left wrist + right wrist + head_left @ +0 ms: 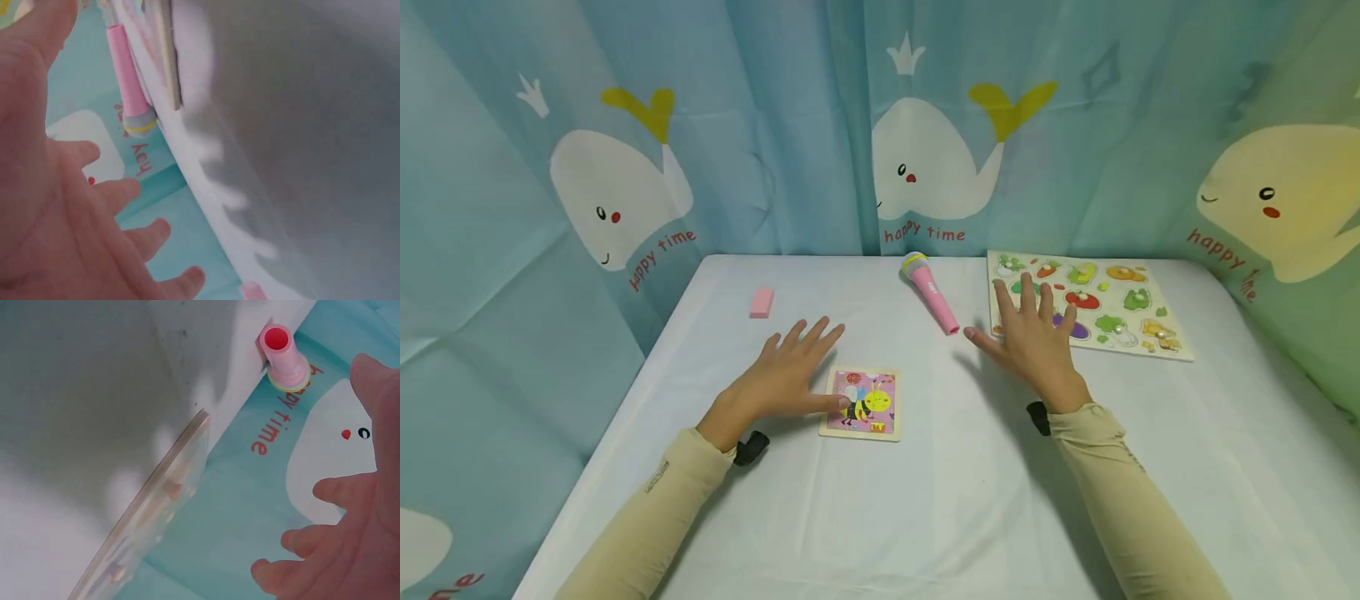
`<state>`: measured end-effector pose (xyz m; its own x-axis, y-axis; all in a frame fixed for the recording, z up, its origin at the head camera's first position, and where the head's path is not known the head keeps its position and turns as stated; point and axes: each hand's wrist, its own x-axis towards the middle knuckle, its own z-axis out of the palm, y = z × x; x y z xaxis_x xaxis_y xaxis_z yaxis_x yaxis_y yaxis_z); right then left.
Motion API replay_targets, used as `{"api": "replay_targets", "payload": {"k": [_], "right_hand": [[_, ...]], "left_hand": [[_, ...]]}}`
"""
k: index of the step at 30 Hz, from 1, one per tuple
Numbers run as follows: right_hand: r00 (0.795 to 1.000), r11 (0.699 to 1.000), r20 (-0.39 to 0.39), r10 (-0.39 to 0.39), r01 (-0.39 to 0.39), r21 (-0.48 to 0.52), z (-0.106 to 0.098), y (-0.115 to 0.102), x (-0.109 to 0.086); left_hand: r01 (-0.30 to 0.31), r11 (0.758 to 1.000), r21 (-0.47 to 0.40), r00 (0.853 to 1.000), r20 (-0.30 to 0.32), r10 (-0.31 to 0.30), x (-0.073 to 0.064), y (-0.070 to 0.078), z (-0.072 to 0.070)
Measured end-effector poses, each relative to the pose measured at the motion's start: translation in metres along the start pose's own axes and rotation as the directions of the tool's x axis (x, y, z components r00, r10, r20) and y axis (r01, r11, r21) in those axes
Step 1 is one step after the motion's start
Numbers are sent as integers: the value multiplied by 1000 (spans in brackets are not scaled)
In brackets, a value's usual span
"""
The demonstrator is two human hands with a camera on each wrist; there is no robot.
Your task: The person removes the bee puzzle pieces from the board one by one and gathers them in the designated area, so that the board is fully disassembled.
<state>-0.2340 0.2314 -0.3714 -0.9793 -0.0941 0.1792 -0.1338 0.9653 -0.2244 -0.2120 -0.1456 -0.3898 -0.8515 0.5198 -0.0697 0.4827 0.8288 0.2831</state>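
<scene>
a pink microphone (936, 302) lies aslant on the white table (985, 517), its grey head with the yellow ring toward the curtain (812, 125) and the hollow end of its handle toward the person. nearer the person than the microphone, and a little to its left, a small square bee puzzle (877, 421) lies flat: a yellow and black bee on pink in a pale wooden frame. to the right of the microphone lies a vegetable board (1108, 304), larger and cream-coloured, with a red tomato, a purple eggplant and other pieces, some with round knobs.

the left hand (778, 383) is to the left of the microphone and nearer the person, its fingers spread and free of any object; in the head view its thumb overlaps the bee puzzle, but i cannot tell whether it touches. the right hand (1033, 346) is just right of the microphone's handle end, likewise spread and grasping nothing, raised above the near left part of the vegetable board. a pink block (762, 302) lies well to the left of the microphone. beyond the microphone hangs the blue curtain, printed with white whales and red lettering.
</scene>
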Motion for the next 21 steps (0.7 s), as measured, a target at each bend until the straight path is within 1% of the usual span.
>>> {"api": "replay_targets", "payload": {"k": [4, 6, 8, 11, 14, 16, 19, 21], "right_hand": [[1000, 1000, 28, -5, 5, 10, 1, -6, 1], [999, 1000, 30, -16, 16, 16, 4, -9, 1], [999, 999, 23, -36, 36, 24, 6, -11, 1], [997, 996, 33, -69, 67, 53, 7, -15, 2], [993, 992, 69, -95, 89, 93, 8, -21, 5], [989, 986, 78, -127, 117, 118, 9, -27, 6], [979, 970, 56, -197, 186, 154, 12, -36, 7], [967, 955, 32, -252, 243, 173, 15, -43, 8]], "left_hand": [[10, 999, -37, 998, 60, -8, -12, -3, 5], [20, 998, -56, 996, 90, -15, -16, -4, 6], [28, 998, -64, 993, 112, -21, -19, -5, 7], [32, 998, -58, 990, 139, -24, -19, -5, 7], [27, 999, -35, 989, 149, -22, -17, -6, 7], [26, 999, -28, 988, 153, -22, -16, -6, 6], [31, 999, -24, 988, 149, -27, -15, -5, 6], [35, 999, -26, 989, 146, -31, -14, -5, 6]]}}
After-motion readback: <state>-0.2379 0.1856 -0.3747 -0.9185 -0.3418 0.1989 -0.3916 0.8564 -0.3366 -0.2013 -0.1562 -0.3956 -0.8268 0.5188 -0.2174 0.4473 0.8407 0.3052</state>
